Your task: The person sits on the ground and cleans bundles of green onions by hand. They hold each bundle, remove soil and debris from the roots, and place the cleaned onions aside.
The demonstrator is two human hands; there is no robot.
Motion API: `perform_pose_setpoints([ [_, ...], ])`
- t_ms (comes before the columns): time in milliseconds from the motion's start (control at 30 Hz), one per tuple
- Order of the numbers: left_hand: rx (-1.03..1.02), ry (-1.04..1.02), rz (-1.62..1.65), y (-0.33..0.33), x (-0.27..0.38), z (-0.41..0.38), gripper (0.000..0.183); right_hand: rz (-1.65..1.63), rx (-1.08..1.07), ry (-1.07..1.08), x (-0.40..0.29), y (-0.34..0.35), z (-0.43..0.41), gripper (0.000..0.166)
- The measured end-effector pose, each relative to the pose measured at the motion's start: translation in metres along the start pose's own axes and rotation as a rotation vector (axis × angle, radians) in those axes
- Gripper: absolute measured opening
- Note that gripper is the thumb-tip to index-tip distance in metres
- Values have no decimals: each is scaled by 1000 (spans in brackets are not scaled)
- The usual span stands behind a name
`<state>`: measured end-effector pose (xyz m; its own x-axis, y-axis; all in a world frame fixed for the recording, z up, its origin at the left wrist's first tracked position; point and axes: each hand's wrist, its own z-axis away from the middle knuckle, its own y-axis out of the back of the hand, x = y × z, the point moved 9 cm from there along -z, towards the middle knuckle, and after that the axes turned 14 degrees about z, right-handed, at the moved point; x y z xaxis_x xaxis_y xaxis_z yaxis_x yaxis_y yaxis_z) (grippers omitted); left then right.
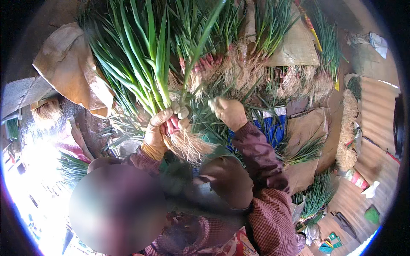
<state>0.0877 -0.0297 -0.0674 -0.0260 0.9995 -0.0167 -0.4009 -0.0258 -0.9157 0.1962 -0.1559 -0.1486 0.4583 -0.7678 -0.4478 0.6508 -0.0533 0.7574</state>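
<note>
A yellowish glove covers my left hand (pixel 163 128), which is closed around the red-white stems of a bunch of green onions (pixel 157 86). The leaves of that bunch point away from me, and its pale roots (pixel 189 145) hang towards my lap. My right hand (pixel 229 112), gloved too, is raised to the right of the bunch, apart from it, with its fingers curled and slightly blurred; whether it pinches anything is not clear. Loose green leaves lie below and between the hands.
More onion bunches (pixel 205 60) with long roots lie in a row ahead. Brown sacking (pixel 72 67) is at the left, a woven sack (pixel 293 48) at the far right of the row. A blue bag (pixel 272 128) and cardboard (pixel 304 128) lie right, near small bunches (pixel 317 195).
</note>
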Motion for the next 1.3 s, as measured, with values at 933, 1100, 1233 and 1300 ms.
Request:
perform_pose_setpoints([
  [933, 274, -71, -205, 46, 6, -5, 29, -973, 104, 221, -76, 3, -49, 12],
  [1100, -93, -7, 3, -30, -7, 4, 22, 358, 539, 78, 0, 8, -44, 20],
  [1233, 84, -25, -97, 2, 1, 0, 29, 166, -506, 295, 35, -82, 11, 35],
  [1300, 192, -73, -56, 35, 4, -5, 47, 417, -147, 263, 21, -22, -2, 32],
])
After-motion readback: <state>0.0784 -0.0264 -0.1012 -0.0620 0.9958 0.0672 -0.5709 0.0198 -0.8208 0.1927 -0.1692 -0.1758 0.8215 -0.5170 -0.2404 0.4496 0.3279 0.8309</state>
